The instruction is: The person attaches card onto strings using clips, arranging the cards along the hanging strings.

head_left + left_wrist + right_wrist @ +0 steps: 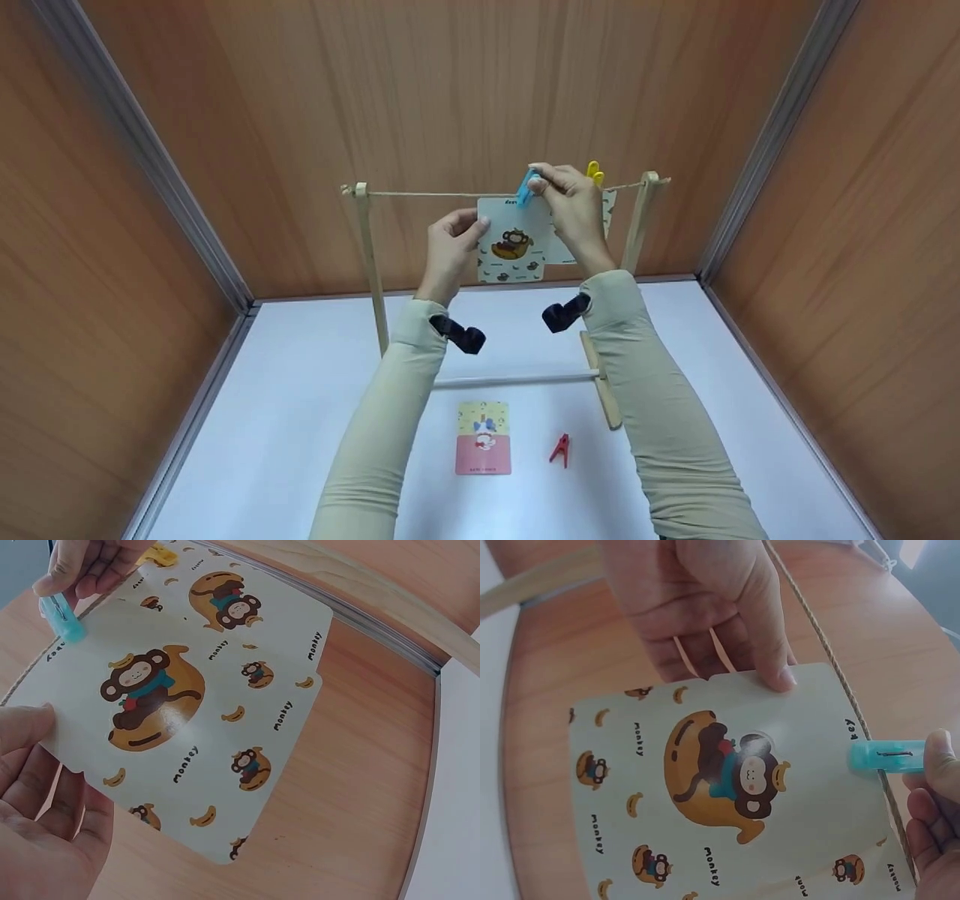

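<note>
A white card with a monkey on a banana point(510, 244) hangs at the twine point(427, 194). My left hand point(452, 244) pinches its left edge between thumb and fingers. At the card's top edge, my right hand point(571, 210) pinches a blue clothespin point(526, 189), whose tip sits over the twine and the card in the right wrist view. Behind my right hand, a second monkey card point(560, 251) hangs partly hidden, with a yellow clothespin point(595, 172) above it on the twine.
Wooden posts, left point(371, 262) and right point(640, 221), hold up the twine. A white rod point(517, 379) runs low between them. On the white table lie a pink and yellow card point(483, 439) and a red clothespin point(560, 450). Wood-grain walls point(480, 90) enclose the space.
</note>
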Tool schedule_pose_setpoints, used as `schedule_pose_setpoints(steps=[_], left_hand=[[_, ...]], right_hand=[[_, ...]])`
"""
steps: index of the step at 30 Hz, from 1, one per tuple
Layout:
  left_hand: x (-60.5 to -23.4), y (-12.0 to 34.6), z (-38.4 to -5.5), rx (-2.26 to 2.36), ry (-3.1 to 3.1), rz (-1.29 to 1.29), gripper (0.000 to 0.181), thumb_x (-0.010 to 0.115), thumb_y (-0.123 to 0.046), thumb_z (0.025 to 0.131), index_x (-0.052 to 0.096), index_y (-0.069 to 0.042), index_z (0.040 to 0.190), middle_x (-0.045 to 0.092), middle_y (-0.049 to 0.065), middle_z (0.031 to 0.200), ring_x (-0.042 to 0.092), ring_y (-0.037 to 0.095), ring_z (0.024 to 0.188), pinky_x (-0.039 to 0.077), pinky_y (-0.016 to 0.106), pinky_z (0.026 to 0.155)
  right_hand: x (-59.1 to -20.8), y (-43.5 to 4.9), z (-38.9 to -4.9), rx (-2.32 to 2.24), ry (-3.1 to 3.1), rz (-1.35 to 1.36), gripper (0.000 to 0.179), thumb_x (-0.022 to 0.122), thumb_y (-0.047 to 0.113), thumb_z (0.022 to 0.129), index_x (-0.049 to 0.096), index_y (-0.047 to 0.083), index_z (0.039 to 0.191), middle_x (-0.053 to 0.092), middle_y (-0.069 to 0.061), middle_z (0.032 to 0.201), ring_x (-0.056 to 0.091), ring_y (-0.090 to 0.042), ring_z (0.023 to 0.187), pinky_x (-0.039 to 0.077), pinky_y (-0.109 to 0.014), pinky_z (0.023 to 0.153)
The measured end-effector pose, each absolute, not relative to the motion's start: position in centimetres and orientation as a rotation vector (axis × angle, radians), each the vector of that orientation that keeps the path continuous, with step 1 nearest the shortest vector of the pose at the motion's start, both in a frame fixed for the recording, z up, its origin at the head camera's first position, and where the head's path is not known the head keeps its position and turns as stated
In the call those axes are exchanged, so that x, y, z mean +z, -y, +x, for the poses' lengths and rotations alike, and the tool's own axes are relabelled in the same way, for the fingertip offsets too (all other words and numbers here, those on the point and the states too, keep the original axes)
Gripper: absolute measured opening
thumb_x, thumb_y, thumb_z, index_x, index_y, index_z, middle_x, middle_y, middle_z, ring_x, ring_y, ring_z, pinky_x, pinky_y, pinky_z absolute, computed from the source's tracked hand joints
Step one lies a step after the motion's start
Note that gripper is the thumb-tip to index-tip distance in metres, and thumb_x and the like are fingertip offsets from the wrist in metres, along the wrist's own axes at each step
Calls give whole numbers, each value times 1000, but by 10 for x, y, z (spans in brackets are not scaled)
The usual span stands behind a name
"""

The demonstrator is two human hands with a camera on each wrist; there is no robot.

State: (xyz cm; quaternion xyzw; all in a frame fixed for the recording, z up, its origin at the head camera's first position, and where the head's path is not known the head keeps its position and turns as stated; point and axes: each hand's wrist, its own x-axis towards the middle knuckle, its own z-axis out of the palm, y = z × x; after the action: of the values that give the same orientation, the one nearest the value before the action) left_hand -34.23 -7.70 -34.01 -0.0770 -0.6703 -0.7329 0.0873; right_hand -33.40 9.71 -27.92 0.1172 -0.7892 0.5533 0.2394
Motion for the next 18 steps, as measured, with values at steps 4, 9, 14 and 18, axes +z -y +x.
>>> schedule_pose_setpoints(steps=[4,9,14,18], left_hand=[[-340,77,-342,-2161,2018,-218,26,63,-17,93,65,-5,116,67,10,112,61,17,101,49,30,88],[-340,77,-342,-2147,2027,-222,25,63,-18,93,66,-6,115,68,9,112,61,16,100,48,29,86],[-342,76,-342,-2156,2020,-247,25,63,-18,93,66,-6,115,68,9,111,61,16,101,48,29,88],[-342,76,-342,-2159,2020,-260,25,63,-18,94,66,-6,115,68,9,112,62,16,102,48,29,89]], right_hand=[[-281,-96,-335,1486,2173,346,34,62,21,91,66,9,122,66,-9,113,64,-18,105,51,-27,94],[-280,-95,-337,1420,2217,368,36,61,21,91,64,8,124,65,-9,115,63,-18,107,50,-27,95],[-281,-97,-337,1385,2259,389,38,60,21,92,62,7,127,64,-9,115,63,-18,108,50,-27,96],[-282,-99,-337,1387,2281,396,39,59,23,92,60,9,129,63,-9,116,63,-17,108,50,-28,96]])
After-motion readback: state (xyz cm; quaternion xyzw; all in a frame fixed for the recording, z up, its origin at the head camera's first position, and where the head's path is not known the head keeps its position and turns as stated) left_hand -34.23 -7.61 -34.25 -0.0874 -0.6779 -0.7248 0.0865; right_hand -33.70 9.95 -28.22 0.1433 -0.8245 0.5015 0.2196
